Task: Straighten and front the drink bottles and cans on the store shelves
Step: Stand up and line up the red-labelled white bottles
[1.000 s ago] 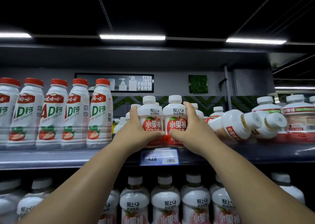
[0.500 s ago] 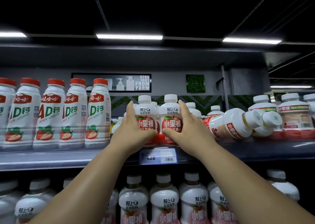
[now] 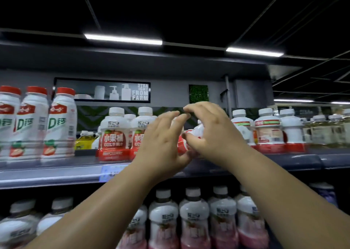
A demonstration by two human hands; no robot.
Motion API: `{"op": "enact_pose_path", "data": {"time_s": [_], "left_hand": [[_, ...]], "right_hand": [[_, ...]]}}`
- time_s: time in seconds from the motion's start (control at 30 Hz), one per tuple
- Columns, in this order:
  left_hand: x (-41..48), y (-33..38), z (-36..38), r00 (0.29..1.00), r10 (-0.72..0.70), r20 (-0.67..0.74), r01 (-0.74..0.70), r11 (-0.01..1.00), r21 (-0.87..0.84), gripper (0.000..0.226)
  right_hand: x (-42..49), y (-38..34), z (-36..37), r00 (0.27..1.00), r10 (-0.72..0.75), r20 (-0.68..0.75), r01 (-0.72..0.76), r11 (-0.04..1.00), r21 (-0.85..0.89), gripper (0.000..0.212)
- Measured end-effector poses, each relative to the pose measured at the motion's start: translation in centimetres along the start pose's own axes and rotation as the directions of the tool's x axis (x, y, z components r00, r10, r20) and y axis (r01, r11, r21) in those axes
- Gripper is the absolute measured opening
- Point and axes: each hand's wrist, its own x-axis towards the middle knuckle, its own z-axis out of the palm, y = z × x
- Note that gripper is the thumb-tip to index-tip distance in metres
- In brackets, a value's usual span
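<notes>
Two upright white apple-juice bottles with red labels stand side by side at the front of the upper shelf. Just to their right a bottle of the same kind, the tipped bottle, lies on its side between my hands. My left hand reaches to its red base with fingers stretched out and loosely spread. My right hand arches over its white body; the thumb touches the label and the fingers curve above with a gap. The bottle's cap end is hidden behind my right hand.
Tall red-capped milk bottles line the shelf's left end, with a yellow carton behind. Upright white bottles stand to the right. A price tag sits on the shelf edge. The lower shelf holds a row of white bottles.
Both hands let go of the two upright apple-juice bottles and moved right to the bottle lying on its side. The view has also swung to the right.
</notes>
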Motion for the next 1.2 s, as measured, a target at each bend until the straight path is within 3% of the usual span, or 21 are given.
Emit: {"op": "enact_pose_path", "data": {"time_s": [0.2, 0.3, 0.4, 0.53, 0.73, 0.83, 0.93, 1.0, 1.07, 1.13, 1.2], "left_hand": [[1.3, 2.7, 4.1, 0.974, -0.115, 0.198, 0.141, 0.983, -0.121, 0.089], [1.8, 3.8, 4.9, 0.968, -0.172, 0.182, 0.198, 0.971, -0.133, 0.085], [2.2, 4.9, 5.1, 0.962, -0.226, 0.156, 0.248, 0.959, -0.139, 0.075], [2.0, 4.6, 5.6, 0.919, -0.364, 0.15, 0.389, 0.898, -0.207, 0.082], [3.6, 3.2, 5.7, 0.824, -0.551, 0.13, 0.563, 0.774, -0.288, 0.073], [5.2, 2.3, 5.9, 0.743, -0.648, 0.164, 0.648, 0.639, -0.414, 0.077], [5.3, 1.8, 6.3, 0.726, -0.657, 0.205, 0.681, 0.642, -0.353, 0.062], [4.8, 1.6, 6.4, 0.718, -0.657, 0.228, 0.693, 0.645, -0.323, 0.059], [4.6, 1.1, 6.6, 0.712, -0.653, 0.258, 0.702, 0.652, -0.285, 0.068], [4.6, 0.8, 6.4, 0.706, -0.638, 0.309, 0.703, 0.686, -0.189, 0.081], [4.4, 0.5, 6.2, 0.708, -0.634, 0.31, 0.693, 0.707, -0.139, 0.096]], "right_hand": [[-2.9, 4.9, -2.9, 0.982, 0.153, 0.115, -0.143, 0.986, -0.091, 0.06], [-4.2, 7.4, -3.3, 0.956, 0.248, 0.153, -0.238, 0.968, -0.084, 0.068], [-5.0, 9.3, -2.8, 0.916, 0.36, 0.176, -0.358, 0.933, -0.046, 0.061], [-5.3, 10.2, -1.7, 0.913, 0.357, 0.196, -0.358, 0.933, -0.031, 0.063], [-2.1, 10.4, -1.3, 0.948, 0.282, 0.148, -0.298, 0.95, 0.097, 0.054], [0.5, 10.5, -1.0, 0.928, 0.353, 0.114, -0.37, 0.904, 0.214, 0.041], [1.6, 10.6, 0.1, 0.896, 0.437, 0.08, -0.436, 0.828, 0.354, 0.037], [1.1, 10.5, 1.0, 0.869, 0.478, 0.125, -0.487, 0.785, 0.382, 0.05], [0.2, 10.4, 1.9, 0.83, 0.505, 0.237, -0.557, 0.743, 0.371, 0.078], [-0.6, 10.3, 2.6, 0.804, 0.497, 0.326, -0.583, 0.764, 0.276, 0.103], [-0.9, 10.3, 2.8, 0.8, 0.502, 0.328, -0.575, 0.798, 0.18, 0.108]]}}
